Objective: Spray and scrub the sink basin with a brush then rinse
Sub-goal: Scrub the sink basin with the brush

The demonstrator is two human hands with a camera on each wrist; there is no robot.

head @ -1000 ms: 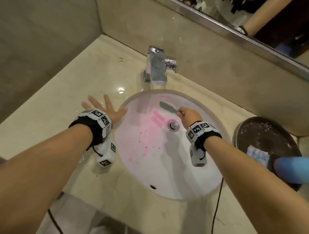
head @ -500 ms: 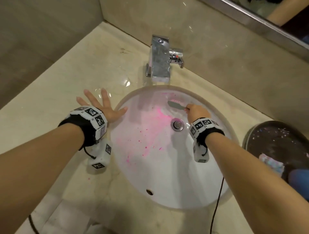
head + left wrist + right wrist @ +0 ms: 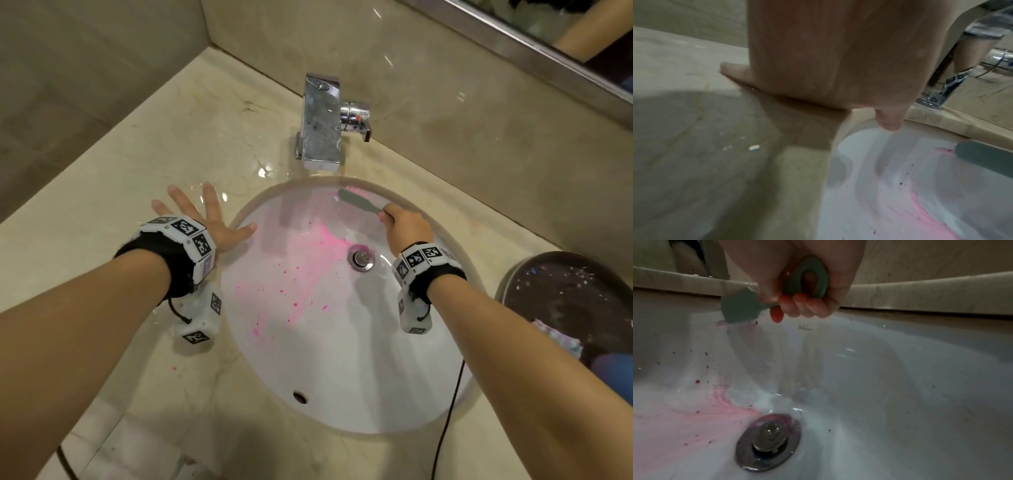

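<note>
Brush (image 3: pixel 359 202): grey-green, head against the far inner wall of the sink basin (image 3: pixel 342 359), just below the faucet (image 3: pixel 322 123). Right hand (image 3: pixel 406 228) has fingers curled round its handle (looped end visible at the palm). Bristle contact probably there; blurred. Pink residue (image 3: pixel 308 260) streaks toward the drain (image 3: pixel 360 257). Left hand (image 3: pixel 212 224) flat on the countertop (image 3: pixel 137 171), fingers spread, thumb over the rim.

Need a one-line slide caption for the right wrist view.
Right hand grips a green brush against the pink-stained sink basin.
</note>
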